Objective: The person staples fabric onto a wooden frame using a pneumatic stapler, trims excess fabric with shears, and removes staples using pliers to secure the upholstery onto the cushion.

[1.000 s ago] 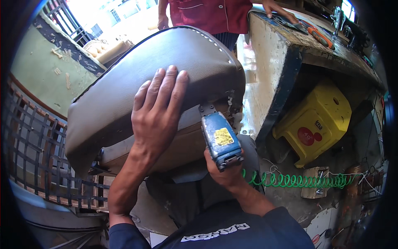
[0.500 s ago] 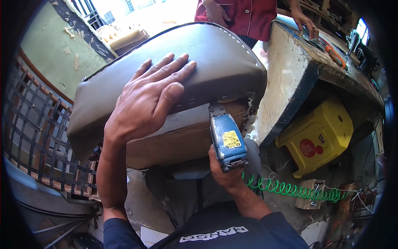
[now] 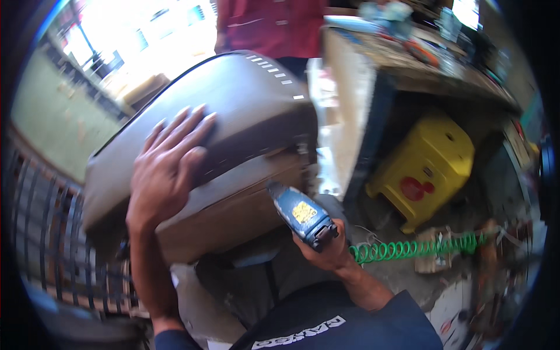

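Observation:
A seat cushion covered in grey-brown leatherette lies in front of me, a row of staples along its edge. My left hand rests flat on the cover with its fingers spread. In my right hand is a blue pneumatic staple gun with a yellow label. The gun's nose points at the cushion's near side, apart from the stapled edge. Bare board shows below the cover there. A green coiled air hose runs off to the right from beside my right hand.
A worn workbench with tools stands at the right, a yellow plastic stool beneath it. Beyond the cushion stands a person in a red shirt. A frame of woven black straps leans at the left.
The staple gun has drawn back from the cushion's stapled edge and tilted leftward. My left hand stays flat on the cover. The whole view has shifted, and the person's hands are out of sight.

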The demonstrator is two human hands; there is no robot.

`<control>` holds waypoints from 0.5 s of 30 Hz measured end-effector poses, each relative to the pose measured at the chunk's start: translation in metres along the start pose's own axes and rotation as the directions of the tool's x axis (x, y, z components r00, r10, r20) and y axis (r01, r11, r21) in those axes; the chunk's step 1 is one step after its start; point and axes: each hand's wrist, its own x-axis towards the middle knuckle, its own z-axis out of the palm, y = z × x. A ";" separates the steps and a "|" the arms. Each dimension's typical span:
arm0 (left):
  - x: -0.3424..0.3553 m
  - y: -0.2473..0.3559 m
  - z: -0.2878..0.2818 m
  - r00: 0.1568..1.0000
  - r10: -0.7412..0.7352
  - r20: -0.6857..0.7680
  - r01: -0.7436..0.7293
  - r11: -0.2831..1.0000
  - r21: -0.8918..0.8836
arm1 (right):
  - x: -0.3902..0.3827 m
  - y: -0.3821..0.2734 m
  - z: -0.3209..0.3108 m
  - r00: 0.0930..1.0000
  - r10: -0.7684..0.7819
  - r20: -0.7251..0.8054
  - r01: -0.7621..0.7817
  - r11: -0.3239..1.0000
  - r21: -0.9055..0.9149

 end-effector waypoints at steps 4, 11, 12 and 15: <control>-0.007 0.015 0.000 0.999 0.012 -0.041 -0.008 0.996 0.090 | -0.031 0.009 -0.081 0.900 0.399 -0.173 -0.428 0.886 -0.181; 0.045 0.059 0.021 1.000 0.005 -0.031 0.000 0.991 0.135 | 0.030 0.016 -0.265 0.899 0.169 -0.403 -0.427 0.542 -0.724; 0.056 0.057 0.030 0.998 0.051 -0.041 -0.048 0.996 0.080 | 0.054 0.016 -0.280 0.864 0.256 -0.433 -0.503 0.460 -0.732; 0.070 0.059 0.031 0.996 0.075 -0.054 -0.070 0.994 0.078 | 0.099 0.099 -0.377 0.950 0.114 -0.292 -0.311 0.211 -0.927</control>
